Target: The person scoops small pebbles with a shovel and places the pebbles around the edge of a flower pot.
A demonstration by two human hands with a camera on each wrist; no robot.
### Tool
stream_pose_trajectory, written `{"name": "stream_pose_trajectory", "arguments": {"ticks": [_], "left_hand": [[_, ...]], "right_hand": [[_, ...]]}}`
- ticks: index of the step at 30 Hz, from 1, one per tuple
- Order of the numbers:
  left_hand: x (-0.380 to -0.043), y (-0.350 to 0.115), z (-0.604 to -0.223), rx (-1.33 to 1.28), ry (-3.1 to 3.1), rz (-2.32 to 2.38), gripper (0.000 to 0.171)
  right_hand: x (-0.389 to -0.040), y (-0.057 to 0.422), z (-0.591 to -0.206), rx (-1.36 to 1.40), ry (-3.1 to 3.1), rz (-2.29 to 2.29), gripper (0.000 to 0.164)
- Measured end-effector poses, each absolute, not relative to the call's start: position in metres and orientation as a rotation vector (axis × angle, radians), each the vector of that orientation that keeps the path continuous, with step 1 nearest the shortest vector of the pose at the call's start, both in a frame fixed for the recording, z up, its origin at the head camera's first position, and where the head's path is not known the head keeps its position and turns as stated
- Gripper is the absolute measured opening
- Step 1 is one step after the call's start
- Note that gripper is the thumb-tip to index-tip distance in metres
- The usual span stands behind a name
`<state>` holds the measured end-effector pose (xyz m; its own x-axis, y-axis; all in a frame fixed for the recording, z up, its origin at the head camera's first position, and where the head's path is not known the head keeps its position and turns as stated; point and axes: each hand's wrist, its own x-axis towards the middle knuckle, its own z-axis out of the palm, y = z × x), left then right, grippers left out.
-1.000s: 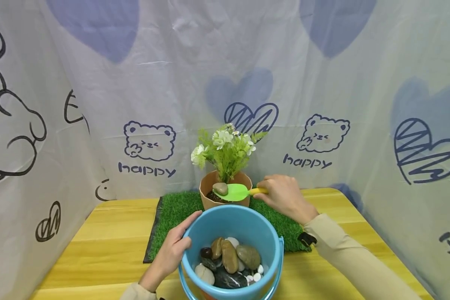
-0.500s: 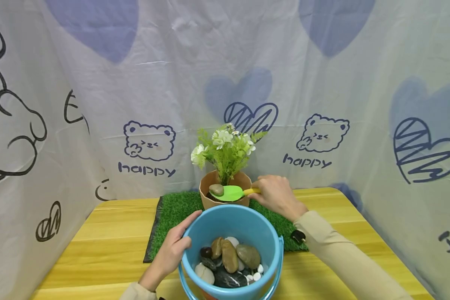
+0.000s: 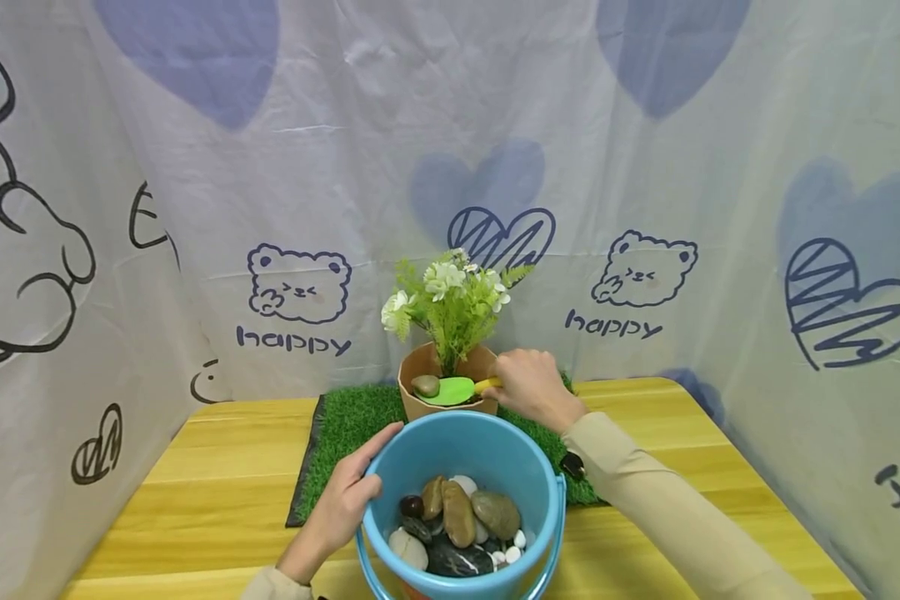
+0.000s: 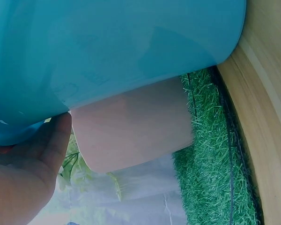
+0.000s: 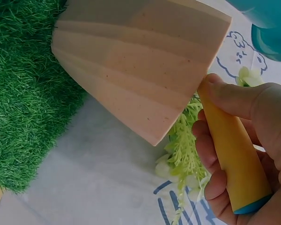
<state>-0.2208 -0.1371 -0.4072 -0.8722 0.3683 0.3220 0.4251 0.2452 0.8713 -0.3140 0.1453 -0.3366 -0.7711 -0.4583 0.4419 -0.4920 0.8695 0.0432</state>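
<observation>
My right hand (image 3: 534, 383) grips the yellow handle (image 5: 236, 154) of a toy trowel with a green blade (image 3: 450, 391). The blade is inside the mouth of a tan flowerpot (image 3: 417, 364), and a smooth brown stone (image 3: 425, 385) lies at its tip, over the dark soil. Whether the stone still rests on the blade, I cannot tell. White flowers with green leaves (image 3: 450, 308) stand in the pot. My left hand (image 3: 345, 492) holds the left rim of a blue bucket (image 3: 390, 467), thumb at the rim. Several stones (image 3: 461, 515) of mixed colours lie in the bucket.
A mat of artificial grass (image 3: 352, 408) lies under the flowerpot, on a wooden table (image 3: 217, 475). The bucket stands close in front of the pot, its handle (image 3: 562, 508) hanging down. Printed white cloth (image 3: 420, 108) surrounds the table at the back and sides.
My right hand has moved left with the trowel, carrying the stone left and slightly lower into the pot's mouth. My left hand and the bucket have stayed in place.
</observation>
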Motion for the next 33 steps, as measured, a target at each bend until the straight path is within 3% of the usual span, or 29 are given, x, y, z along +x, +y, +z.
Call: {"name": "stream_pose_trajectory", "arguments": {"ticks": [8,33], "left_hand": [[-0.225,-0.134,-0.408,-0.796,-2.451,-1.735,0.074],[-0.221,-0.136,-0.410,-0.733,-2.458,-1.772,0.075]], "right_hand": [[-0.319,0.143,-0.336,0.696,-2.627,0.118,0.058],[-0.323,0.130,-0.337,0.669,-2.705,0.102,0.062]]}}
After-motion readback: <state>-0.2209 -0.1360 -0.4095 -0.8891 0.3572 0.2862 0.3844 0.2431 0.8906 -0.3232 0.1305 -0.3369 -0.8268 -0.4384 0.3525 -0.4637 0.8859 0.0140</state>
